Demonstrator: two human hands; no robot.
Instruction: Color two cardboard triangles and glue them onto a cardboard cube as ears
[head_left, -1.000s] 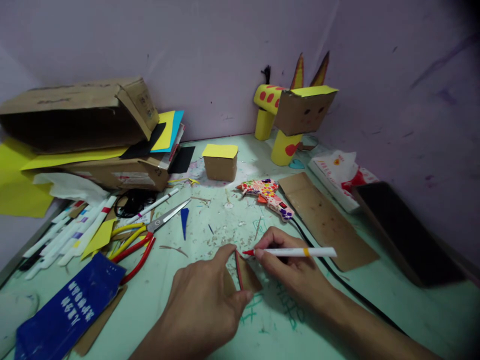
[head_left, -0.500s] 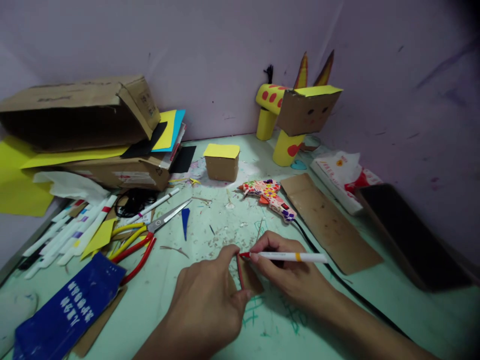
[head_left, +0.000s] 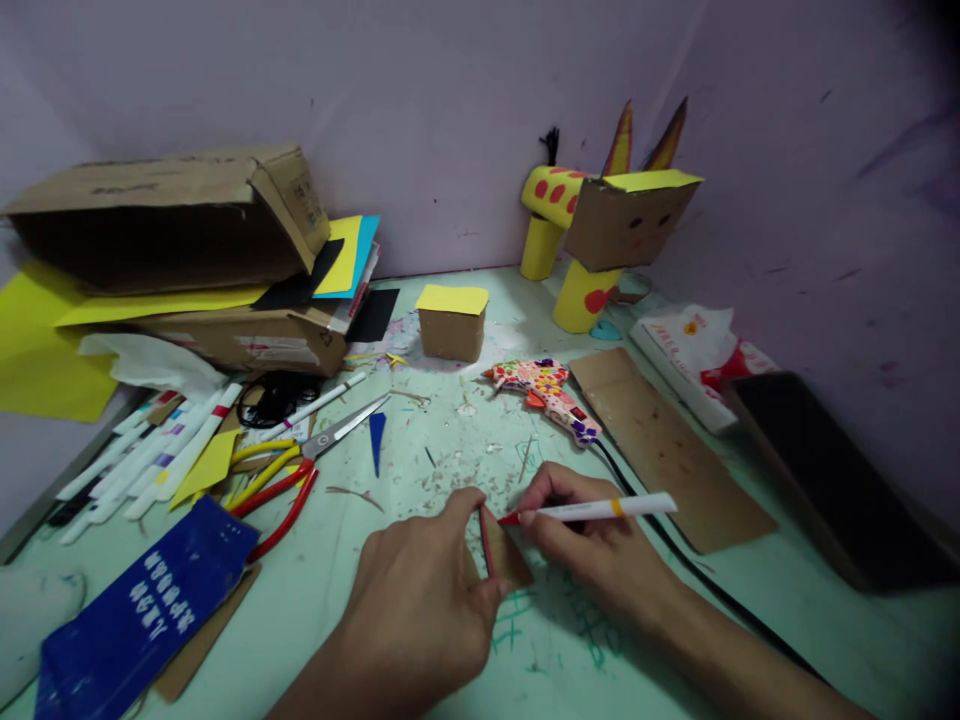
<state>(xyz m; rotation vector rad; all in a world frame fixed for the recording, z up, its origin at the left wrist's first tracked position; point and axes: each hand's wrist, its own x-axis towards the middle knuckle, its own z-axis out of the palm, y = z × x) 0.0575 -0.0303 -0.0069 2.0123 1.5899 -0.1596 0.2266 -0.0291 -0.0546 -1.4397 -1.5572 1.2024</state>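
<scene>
My left hand (head_left: 431,590) grips a small pointed piece of cardboard (head_left: 507,553) between thumb and fingers, low over the green tabletop. A red line runs along the cardboard's left edge. In my right hand (head_left: 592,535) is a white marker (head_left: 607,508) with a yellow band, held like a pen. Its red tip points left at the right edge of the cardboard; whether it touches is hard to tell. Beyond my hands lies a flower-patterned glue gun (head_left: 546,392), its cord passing behind my right hand.
Scissors (head_left: 300,465), several markers (head_left: 161,455) and a blue packet (head_left: 142,620) lie left. Cardboard boxes (head_left: 172,190) stand behind them. A small yellow-topped box (head_left: 451,335) and a spotted cardboard animal (head_left: 630,225) stand at the back. A cardboard strip (head_left: 667,450) and a dark phone-like slab (head_left: 840,480) occupy the right.
The marker tip has moved from the top of the cardboard's left edge to its right side, and the marker tilts up more. The view has shifted slightly.
</scene>
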